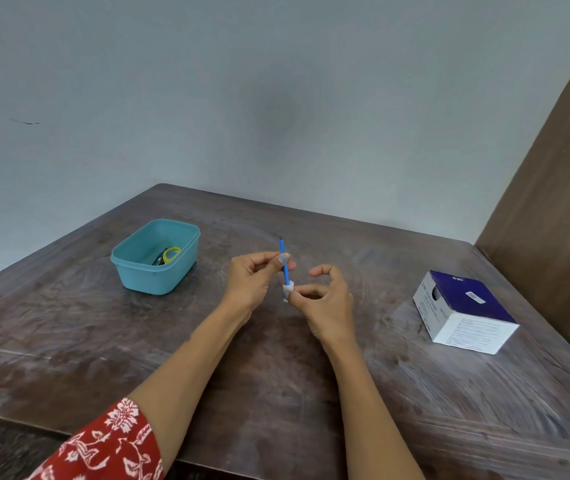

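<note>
A thin blue stick-like tool (284, 266) stands nearly upright above the middle of the table, its dark tip pointing up. My left hand (254, 280) pinches its shaft between thumb and fingers. A small white wad (287, 289) sits at the tool's lower end, and my right hand (327, 299) pinches that wad with thumb and forefinger, the other fingers curled loosely above. Both hands hover over the dark wooden table (276, 375).
A teal plastic tub (153, 268) at the left holds a yellow ring and some dark metal items. A blue and white cardboard box (463, 311) lies at the right. A grey wall runs behind the table; a brown panel stands at the far right.
</note>
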